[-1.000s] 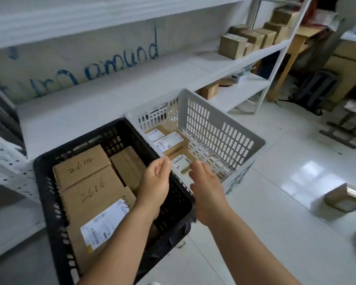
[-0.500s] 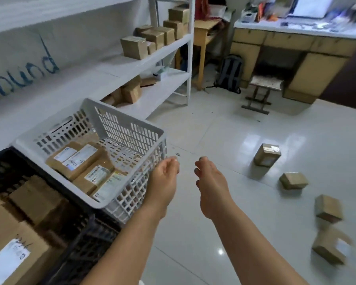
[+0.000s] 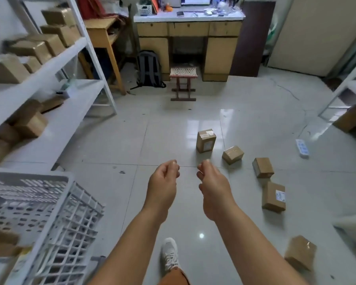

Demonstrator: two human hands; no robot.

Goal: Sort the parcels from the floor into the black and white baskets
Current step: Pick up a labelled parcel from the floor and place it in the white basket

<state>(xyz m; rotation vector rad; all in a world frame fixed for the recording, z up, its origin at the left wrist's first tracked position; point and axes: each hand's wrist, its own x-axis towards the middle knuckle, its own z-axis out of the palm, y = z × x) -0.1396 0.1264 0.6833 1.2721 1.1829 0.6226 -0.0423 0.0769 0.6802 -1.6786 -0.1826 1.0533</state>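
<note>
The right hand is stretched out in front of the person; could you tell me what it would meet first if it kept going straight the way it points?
Probably the upright parcel on the floor: the right hand, empty and loosely curled, points about at it. Depth is unclear.

Even, soft indoor light fills the room, and the glossy floor [image 3: 173, 124] throws back pale window glare and one small bright spot low down. Shadows are faint. Motion blur smears the shelves [image 3: 49, 58] and white basket [image 3: 56, 212] at left; wide-angle distortion bends lines at the edges.
</note>
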